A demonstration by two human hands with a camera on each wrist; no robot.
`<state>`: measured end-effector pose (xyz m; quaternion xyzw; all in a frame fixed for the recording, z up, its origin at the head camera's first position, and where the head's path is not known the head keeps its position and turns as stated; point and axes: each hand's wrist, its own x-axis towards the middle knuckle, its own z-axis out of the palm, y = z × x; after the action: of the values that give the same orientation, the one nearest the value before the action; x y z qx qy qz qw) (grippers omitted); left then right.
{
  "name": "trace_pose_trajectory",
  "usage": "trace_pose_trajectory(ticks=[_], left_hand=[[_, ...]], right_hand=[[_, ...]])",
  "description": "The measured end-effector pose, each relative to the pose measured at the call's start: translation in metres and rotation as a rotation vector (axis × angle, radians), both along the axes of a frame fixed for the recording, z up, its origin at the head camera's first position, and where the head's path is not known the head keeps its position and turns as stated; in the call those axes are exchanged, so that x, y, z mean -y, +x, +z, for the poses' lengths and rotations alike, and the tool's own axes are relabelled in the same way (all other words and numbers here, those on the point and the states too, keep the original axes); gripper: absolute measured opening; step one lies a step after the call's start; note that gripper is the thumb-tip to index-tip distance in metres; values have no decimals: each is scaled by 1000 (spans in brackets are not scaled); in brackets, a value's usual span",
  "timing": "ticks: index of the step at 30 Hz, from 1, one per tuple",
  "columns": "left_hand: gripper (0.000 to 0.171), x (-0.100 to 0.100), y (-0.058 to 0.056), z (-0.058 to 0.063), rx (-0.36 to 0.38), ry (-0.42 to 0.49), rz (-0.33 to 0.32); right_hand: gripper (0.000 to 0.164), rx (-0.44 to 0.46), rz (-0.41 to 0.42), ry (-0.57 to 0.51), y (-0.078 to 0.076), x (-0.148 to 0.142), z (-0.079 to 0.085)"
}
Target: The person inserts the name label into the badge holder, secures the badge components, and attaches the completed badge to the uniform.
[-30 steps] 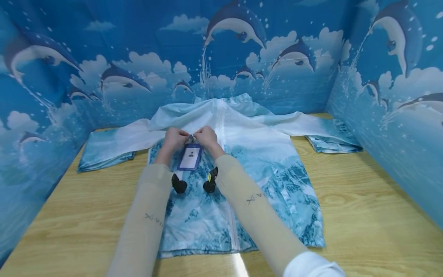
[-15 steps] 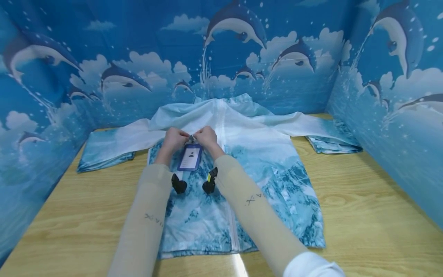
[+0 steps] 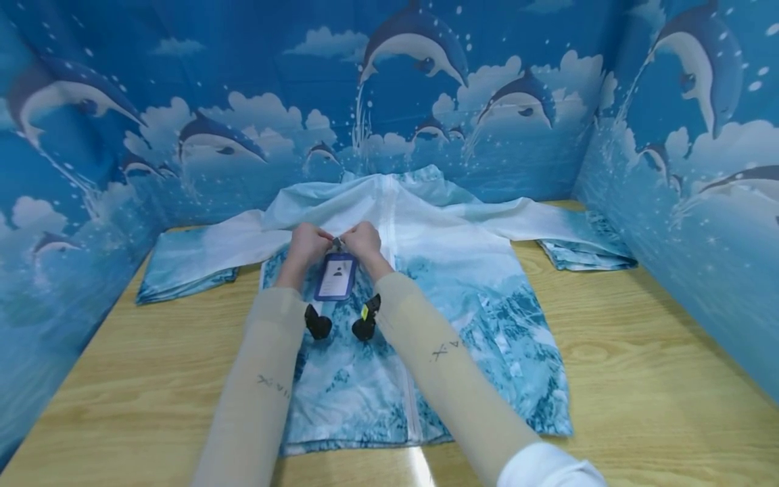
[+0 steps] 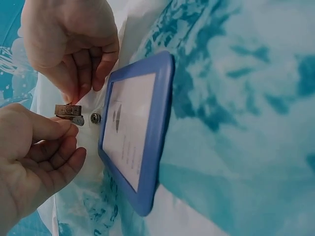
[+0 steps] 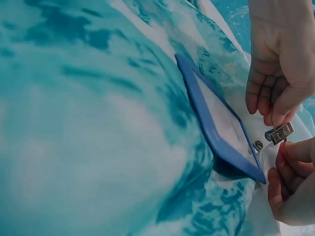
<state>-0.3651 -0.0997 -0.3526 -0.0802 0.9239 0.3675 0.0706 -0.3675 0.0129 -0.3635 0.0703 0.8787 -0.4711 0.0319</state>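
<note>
A blue-framed badge holder (image 3: 335,276) with a white card lies tilted on the chest of a white and teal zip jacket (image 3: 499,318). Its strap has a snap and ends in a small metal clip (image 4: 69,112). My left hand (image 3: 309,245) pinches the clip between thumb and fingertips, as the left wrist view shows. Facing it, my right hand (image 3: 363,242) has thumb and finger pressed together on the jacket's white cloth, right at the clip's end. In the right wrist view, my right hand (image 5: 298,179) is below and my left hand (image 5: 278,64) above.
The jacket is spread on a wooden table (image 3: 645,379), its sleeve ends folded under on both sides. Dolphin-print cloth walls (image 3: 274,88) stand behind and at the sides. Black wrist cameras (image 3: 318,323) sit under both forearms, close over the jacket.
Both hands stay at the clip in nearly the same pose. The wrists have drawn very slightly together, and the badge holder has shifted a little to the right.
</note>
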Motion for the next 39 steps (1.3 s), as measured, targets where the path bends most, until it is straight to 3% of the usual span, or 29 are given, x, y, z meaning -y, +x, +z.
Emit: trace_pose_trajectory(ticks=[6, 15, 24, 39], left_hand=[[28, 0, -1, 0, 3, 2, -6], [30, 6, 1, 2, -7, 80, -25], [30, 10, 2, 5, -2, 126, -12], [28, 9, 0, 7, 20, 175, 16]], right_hand=[[35, 28, -46, -64, -3, 1, -3], [38, 121, -50, -144, -4, 3, 2], [15, 87, -9, -195, 0, 3, 6], [16, 99, 67, -215, -5, 0, 3]])
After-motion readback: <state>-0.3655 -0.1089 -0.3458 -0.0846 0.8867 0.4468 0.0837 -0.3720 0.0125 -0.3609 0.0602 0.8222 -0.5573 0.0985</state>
